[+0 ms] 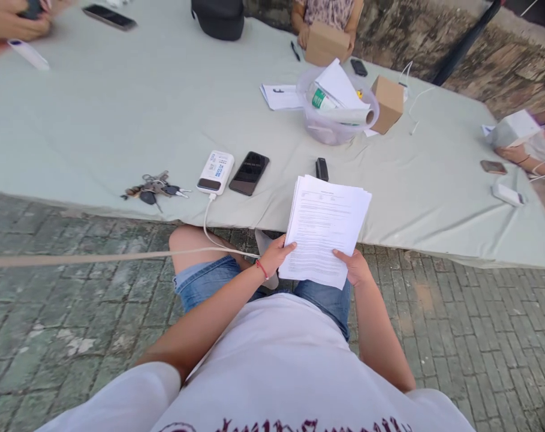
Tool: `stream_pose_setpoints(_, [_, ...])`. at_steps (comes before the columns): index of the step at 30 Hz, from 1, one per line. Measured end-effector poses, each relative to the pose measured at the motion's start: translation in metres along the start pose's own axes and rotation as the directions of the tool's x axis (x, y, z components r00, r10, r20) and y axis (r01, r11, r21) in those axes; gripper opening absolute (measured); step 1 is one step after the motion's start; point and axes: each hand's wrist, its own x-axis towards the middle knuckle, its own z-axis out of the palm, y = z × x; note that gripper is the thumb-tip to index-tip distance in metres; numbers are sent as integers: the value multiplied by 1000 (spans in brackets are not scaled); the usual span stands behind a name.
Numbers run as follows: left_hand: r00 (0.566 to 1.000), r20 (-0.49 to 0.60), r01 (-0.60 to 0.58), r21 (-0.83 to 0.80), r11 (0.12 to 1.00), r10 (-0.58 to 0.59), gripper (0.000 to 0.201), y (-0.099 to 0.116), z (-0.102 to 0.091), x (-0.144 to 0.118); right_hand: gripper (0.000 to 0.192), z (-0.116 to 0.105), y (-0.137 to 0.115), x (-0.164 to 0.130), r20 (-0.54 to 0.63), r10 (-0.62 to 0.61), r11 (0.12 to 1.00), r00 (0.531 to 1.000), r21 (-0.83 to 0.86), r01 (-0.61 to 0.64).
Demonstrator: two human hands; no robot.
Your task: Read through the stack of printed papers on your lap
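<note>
A stack of printed paper sheets (325, 231) is held between my two hands, its top end reaching over the table edge and its lower end above my lap. My left hand (276, 255), with a red string at the wrist, grips the left side, thumb on top. On the right side my right hand (354, 265) pinches the sheets the same way; its other fingers are hidden underneath. Just beyond the papers lies a small black stapler-like object (321, 169). A black phone (249, 173) and a white power bank (215, 172) with a cable rest to the left.
A bunch of keys (155, 189) lies near the edge of the cloth-covered table (164, 108). Farther back stand a clear plastic basin (333, 133) of papers and a cardboard box (388, 103). A cable (119, 257) stretches leftward. Other people's hands show around the table.
</note>
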Motion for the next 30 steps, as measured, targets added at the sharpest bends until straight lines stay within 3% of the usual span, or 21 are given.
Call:
stream_pose_setpoints(4, [990,70,-129,85,988,123,59,41,12,28,54,2,-35,9,-51,-248,969,968,-22,247])
stream_pose_setpoints(9, [919,128,-389,145,910,373,62,107,35,60,56,18,-91,25,-15,-591,805,807,-86,587])
stream_pose_setpoints(11, [890,159,-453,186,872,428,62,126,37,66,60,20,-104,32,20,-658,747,753,-116,655])
stream_pose_setpoints(13, [882,191,-469,248,848,431,63,136,31,68,66,18,-108,38,96,-648,739,756,-161,654])
stream_pose_setpoints(16, [904,231,-423,341,839,361,65,137,14,68,76,9,-102,46,220,-524,785,823,-251,567])
stream_pose_setpoints(18, [915,250,-391,357,848,317,67,130,4,67,79,5,-95,48,242,-470,791,849,-310,527])
stream_pose_setpoints(26, [919,250,-388,437,811,305,66,109,4,64,74,17,-90,45,269,-505,691,820,-443,571])
stream_pose_setpoints(30, [933,204,-361,542,759,298,65,100,2,63,77,19,-80,50,257,-483,694,837,-471,544])
